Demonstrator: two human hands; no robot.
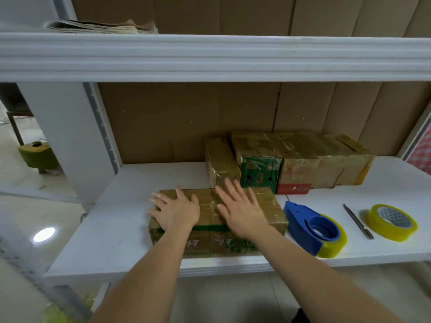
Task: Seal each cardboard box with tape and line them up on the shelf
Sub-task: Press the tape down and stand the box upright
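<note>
White metal shelving (384, 250) backed with plain brown cardboard sheets is carrying the work. Lying at its front edge is a flat, tape-wrapped brown cardboard box with green print (268, 206); the left hand (175, 212) and the right hand (240, 212) are both pressing flat on its glossy top, fingers straight and spread. Behind it, touching, a row of taped cardboard boxes (300, 164) is standing. Just right are sitting a blue plastic tape dispenser (310, 226), a slim metal utility knife (358, 221) and a round yellowish tape roll (391, 222).
</note>
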